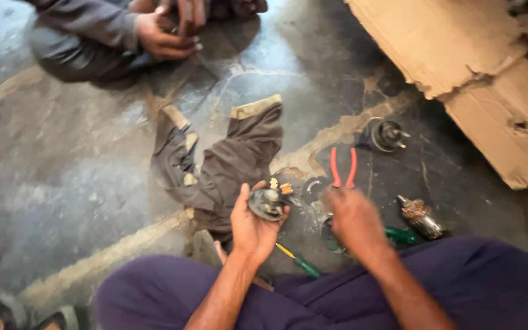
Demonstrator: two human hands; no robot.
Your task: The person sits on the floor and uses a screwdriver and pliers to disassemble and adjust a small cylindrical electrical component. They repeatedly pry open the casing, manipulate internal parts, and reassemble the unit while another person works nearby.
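Sitting over a dark rag (227, 165) | cardboard (490, 79) far right of it | right hand (352, 220) closed on red-handled pliers (342, 168) | left hand (253, 225) cupping round metal motor part (266, 203) beside rag's lower edge | step, judged: working on part; next needs pliers' tip steadied on it.

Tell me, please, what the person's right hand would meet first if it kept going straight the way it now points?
Probably the red-handled pliers on the dark stone floor: the right hand points up the picture, and the handles lie just beyond its fingers, though its height above the floor is unclear.

Rag (227, 162) left; pliers (343, 168) ahead
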